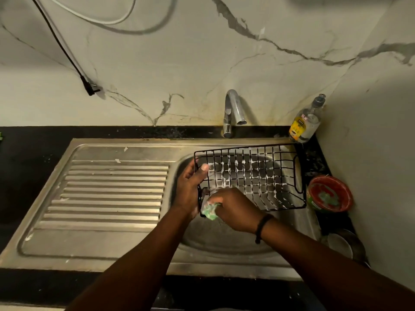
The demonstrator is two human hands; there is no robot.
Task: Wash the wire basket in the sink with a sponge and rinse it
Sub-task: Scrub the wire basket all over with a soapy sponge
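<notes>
Over the round steel sink [224, 245], the left hand [190, 187] gripped the soapy black wire basket [253, 176] by its left edge, while the right hand [235, 209] pinched a green sponge [210, 211] against its near corner.

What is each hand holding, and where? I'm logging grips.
Left hand grips the wire basket by its left end; right hand clutches the sponge.

A soap bottle [305, 122] stands beside the faucet [232, 112] (a red bowl [329, 194] sits nearer).
</notes>
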